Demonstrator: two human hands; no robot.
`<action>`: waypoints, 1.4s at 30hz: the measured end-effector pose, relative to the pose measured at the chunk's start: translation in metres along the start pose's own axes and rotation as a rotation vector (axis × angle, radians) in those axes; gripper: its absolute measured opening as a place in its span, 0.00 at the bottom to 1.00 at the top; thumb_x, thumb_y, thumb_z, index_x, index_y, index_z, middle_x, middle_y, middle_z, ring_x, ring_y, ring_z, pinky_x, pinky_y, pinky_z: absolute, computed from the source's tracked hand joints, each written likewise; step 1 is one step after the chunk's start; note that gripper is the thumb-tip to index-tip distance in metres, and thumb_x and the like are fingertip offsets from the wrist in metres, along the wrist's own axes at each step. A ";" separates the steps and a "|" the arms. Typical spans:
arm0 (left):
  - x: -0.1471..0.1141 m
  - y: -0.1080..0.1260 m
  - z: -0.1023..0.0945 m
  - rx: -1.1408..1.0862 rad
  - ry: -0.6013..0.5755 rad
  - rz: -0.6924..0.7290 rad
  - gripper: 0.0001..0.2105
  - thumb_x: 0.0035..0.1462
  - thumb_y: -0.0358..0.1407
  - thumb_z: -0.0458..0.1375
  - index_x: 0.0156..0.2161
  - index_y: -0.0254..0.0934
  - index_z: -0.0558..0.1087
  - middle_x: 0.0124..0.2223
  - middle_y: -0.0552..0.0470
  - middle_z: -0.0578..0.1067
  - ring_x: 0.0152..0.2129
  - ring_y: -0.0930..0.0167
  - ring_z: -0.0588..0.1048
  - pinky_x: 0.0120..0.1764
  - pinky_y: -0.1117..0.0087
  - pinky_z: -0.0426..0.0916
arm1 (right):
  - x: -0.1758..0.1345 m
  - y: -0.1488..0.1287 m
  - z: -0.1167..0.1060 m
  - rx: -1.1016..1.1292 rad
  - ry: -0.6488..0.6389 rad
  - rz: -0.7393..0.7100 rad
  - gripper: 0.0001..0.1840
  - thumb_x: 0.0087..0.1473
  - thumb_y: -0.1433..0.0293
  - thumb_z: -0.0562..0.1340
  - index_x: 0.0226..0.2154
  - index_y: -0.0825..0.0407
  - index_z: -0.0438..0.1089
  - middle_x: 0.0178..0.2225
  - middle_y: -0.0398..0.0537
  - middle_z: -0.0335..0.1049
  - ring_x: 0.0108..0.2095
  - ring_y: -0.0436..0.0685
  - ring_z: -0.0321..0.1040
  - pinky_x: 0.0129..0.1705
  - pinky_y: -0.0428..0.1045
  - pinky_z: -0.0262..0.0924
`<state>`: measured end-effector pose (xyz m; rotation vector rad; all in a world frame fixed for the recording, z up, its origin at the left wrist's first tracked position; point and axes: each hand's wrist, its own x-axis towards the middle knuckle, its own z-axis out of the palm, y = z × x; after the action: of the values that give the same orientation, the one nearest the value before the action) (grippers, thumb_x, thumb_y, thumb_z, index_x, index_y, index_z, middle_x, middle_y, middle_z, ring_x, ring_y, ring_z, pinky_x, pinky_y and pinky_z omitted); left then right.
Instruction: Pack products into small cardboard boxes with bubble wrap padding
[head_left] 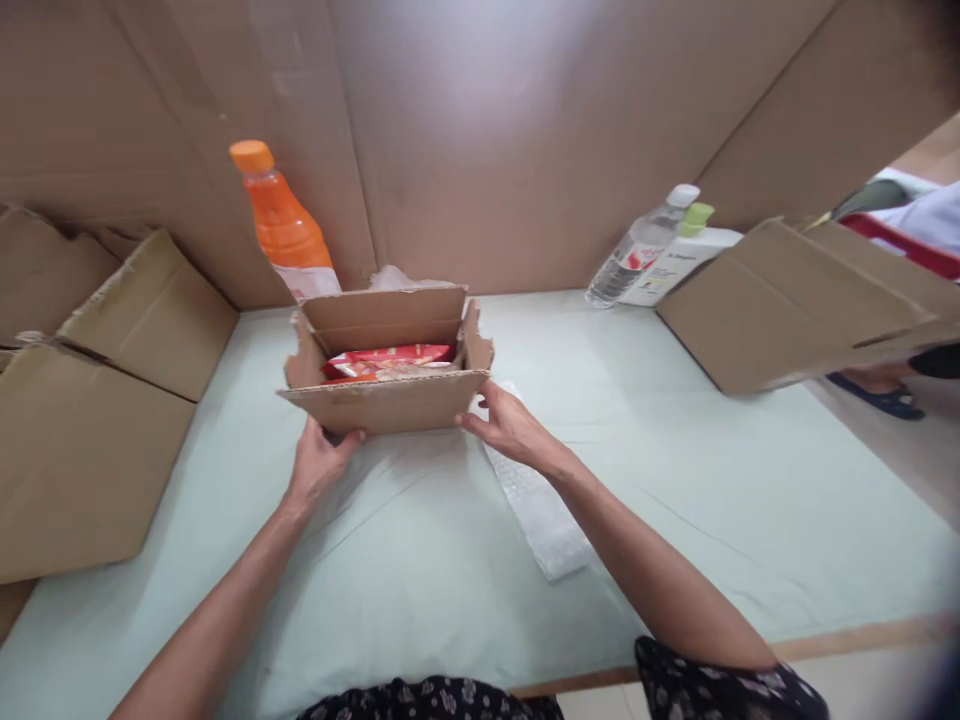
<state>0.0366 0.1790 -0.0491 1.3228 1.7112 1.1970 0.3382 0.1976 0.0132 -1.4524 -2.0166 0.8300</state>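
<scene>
An open-topped cardboard box (397, 405) is held between my two hands above the cloth, with its rim cut unevenly at both ends. My left hand (322, 462) grips its lower left corner, thumb along the front wall. At the right end, my right hand (506, 425) holds the lower corner with the thumb in front; most of its fingers are hidden behind the box. Inside lie red packets (405, 356), and part of their contents is covered by the front wall. A strip of bubble wrap (544, 520) lies flat under my right forearm.
Behind the box stand an orange bottle (289, 225) and crumpled clear plastic (405, 278). A clear bottle (637, 250) and a white bottle (679, 268) lean at the back wall. Cardboard boxes flank the table left (90, 450) and right (780, 310). A person's foot (881, 385) shows at right.
</scene>
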 end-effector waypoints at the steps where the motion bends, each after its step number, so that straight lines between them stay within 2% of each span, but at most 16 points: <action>1: 0.006 0.001 0.005 0.008 -0.020 0.025 0.28 0.43 0.43 0.67 0.50 0.36 0.68 0.46 0.46 0.77 0.45 0.60 0.77 0.47 0.60 0.72 | 0.012 0.002 0.005 0.003 0.021 0.031 0.29 0.57 0.63 0.63 0.59 0.53 0.65 0.52 0.56 0.75 0.45 0.64 0.75 0.48 0.60 0.70; 3: 0.020 0.005 0.014 0.024 -0.035 0.065 0.27 0.45 0.42 0.66 0.51 0.36 0.68 0.46 0.46 0.78 0.45 0.60 0.77 0.47 0.60 0.72 | 0.030 0.007 0.009 -0.003 0.066 0.088 0.25 0.56 0.63 0.62 0.55 0.53 0.67 0.47 0.55 0.77 0.39 0.62 0.74 0.44 0.59 0.70; 7: 0.059 0.011 0.028 -0.029 -0.054 0.118 0.28 0.44 0.39 0.65 0.52 0.35 0.68 0.49 0.44 0.77 0.49 0.58 0.76 0.53 0.56 0.70 | 0.057 0.016 0.009 0.024 0.121 0.133 0.26 0.55 0.60 0.61 0.54 0.54 0.67 0.46 0.56 0.76 0.37 0.62 0.73 0.42 0.59 0.70; 9: 0.074 0.013 0.031 -0.075 -0.076 0.129 0.29 0.43 0.38 0.65 0.53 0.35 0.67 0.51 0.43 0.76 0.50 0.58 0.75 0.56 0.54 0.69 | 0.063 0.019 0.005 0.057 0.122 0.112 0.28 0.55 0.60 0.61 0.56 0.55 0.66 0.48 0.57 0.76 0.41 0.63 0.74 0.43 0.59 0.71; 11: 0.076 0.011 0.030 -0.122 -0.073 0.115 0.31 0.45 0.36 0.65 0.56 0.35 0.65 0.54 0.41 0.75 0.52 0.58 0.75 0.58 0.52 0.68 | 0.056 0.023 -0.005 0.069 0.137 0.077 0.30 0.55 0.60 0.62 0.58 0.55 0.65 0.54 0.59 0.73 0.50 0.65 0.73 0.48 0.59 0.71; 14: 0.040 0.002 0.020 -0.128 -0.036 0.051 0.36 0.51 0.37 0.63 0.65 0.35 0.58 0.59 0.37 0.71 0.55 0.58 0.74 0.59 0.50 0.67 | 0.010 0.036 -0.027 -0.001 0.184 0.047 0.27 0.59 0.59 0.61 0.58 0.51 0.68 0.61 0.58 0.68 0.57 0.65 0.69 0.53 0.60 0.70; 17: -0.031 -0.008 0.005 0.007 -0.082 0.073 0.34 0.57 0.38 0.61 0.67 0.38 0.58 0.63 0.36 0.70 0.59 0.58 0.72 0.62 0.49 0.66 | -0.068 0.052 -0.033 -0.158 0.220 0.071 0.22 0.62 0.58 0.60 0.55 0.48 0.71 0.58 0.55 0.72 0.58 0.65 0.70 0.56 0.63 0.68; 19: -0.080 -0.009 -0.004 0.128 -0.180 0.168 0.27 0.59 0.38 0.59 0.64 0.39 0.65 0.63 0.39 0.70 0.61 0.57 0.70 0.62 0.50 0.66 | -0.121 0.054 -0.018 -0.261 0.223 0.069 0.20 0.62 0.59 0.61 0.53 0.49 0.73 0.56 0.57 0.73 0.57 0.67 0.70 0.58 0.66 0.67; 21: -0.117 -0.003 -0.008 0.201 -0.286 0.249 0.22 0.62 0.37 0.57 0.61 0.41 0.69 0.63 0.42 0.70 0.61 0.58 0.70 0.60 0.52 0.69 | -0.164 0.044 0.008 -0.315 0.179 0.030 0.19 0.63 0.59 0.61 0.52 0.50 0.74 0.57 0.59 0.73 0.58 0.68 0.70 0.58 0.67 0.67; 24: -0.146 0.013 -0.004 0.221 -0.421 0.360 0.19 0.63 0.34 0.56 0.59 0.42 0.71 0.62 0.43 0.72 0.59 0.60 0.72 0.57 0.54 0.72 | -0.202 0.016 0.039 -0.295 0.130 -0.012 0.18 0.66 0.62 0.58 0.54 0.49 0.73 0.61 0.57 0.69 0.61 0.66 0.67 0.58 0.64 0.66; 28: -0.154 0.031 0.010 0.224 -0.567 0.575 0.19 0.61 0.32 0.58 0.57 0.38 0.71 0.59 0.42 0.74 0.57 0.60 0.72 0.57 0.54 0.71 | -0.212 -0.008 0.039 -0.259 0.225 0.039 0.17 0.68 0.65 0.56 0.56 0.48 0.71 0.58 0.55 0.72 0.58 0.62 0.69 0.58 0.61 0.65; 31: -0.151 0.037 0.021 0.316 -0.627 0.683 0.18 0.62 0.29 0.55 0.56 0.37 0.72 0.60 0.42 0.73 0.59 0.59 0.68 0.59 0.53 0.68 | -0.205 -0.006 0.032 -0.275 0.163 0.029 0.18 0.67 0.68 0.55 0.57 0.48 0.70 0.57 0.54 0.73 0.58 0.62 0.68 0.59 0.62 0.64; 34: -0.138 0.040 0.036 0.537 -0.626 0.660 0.17 0.60 0.26 0.53 0.53 0.36 0.73 0.58 0.41 0.72 0.56 0.57 0.68 0.57 0.52 0.67 | -0.192 -0.001 0.038 -0.344 0.055 0.015 0.20 0.62 0.70 0.58 0.56 0.49 0.70 0.61 0.56 0.69 0.60 0.66 0.65 0.57 0.64 0.64; 36: -0.125 0.043 0.048 0.675 -0.612 0.606 0.14 0.59 0.26 0.54 0.49 0.35 0.75 0.52 0.39 0.74 0.50 0.56 0.70 0.51 0.52 0.68 | -0.186 0.001 0.045 -0.385 0.027 0.009 0.16 0.59 0.71 0.60 0.50 0.49 0.73 0.61 0.57 0.68 0.61 0.68 0.64 0.56 0.64 0.64; 39: -0.110 0.049 0.061 0.746 -0.609 0.606 0.08 0.59 0.27 0.54 0.39 0.36 0.76 0.41 0.41 0.75 0.43 0.57 0.70 0.46 0.54 0.67 | -0.190 -0.004 0.050 -0.363 0.076 -0.024 0.06 0.59 0.72 0.59 0.38 0.49 0.73 0.59 0.56 0.71 0.60 0.68 0.66 0.55 0.64 0.64; 42: -0.102 0.064 0.060 0.749 -0.610 0.650 0.09 0.58 0.25 0.54 0.33 0.37 0.75 0.36 0.43 0.74 0.39 0.59 0.70 0.43 0.57 0.66 | -0.207 -0.019 0.047 -0.200 0.180 -0.032 0.05 0.62 0.71 0.58 0.38 0.48 0.70 0.53 0.55 0.75 0.53 0.63 0.73 0.52 0.61 0.68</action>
<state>0.1411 0.1013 -0.0144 2.5113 1.3204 0.3051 0.3530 -0.0128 -0.0164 -1.5390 -2.0248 0.4759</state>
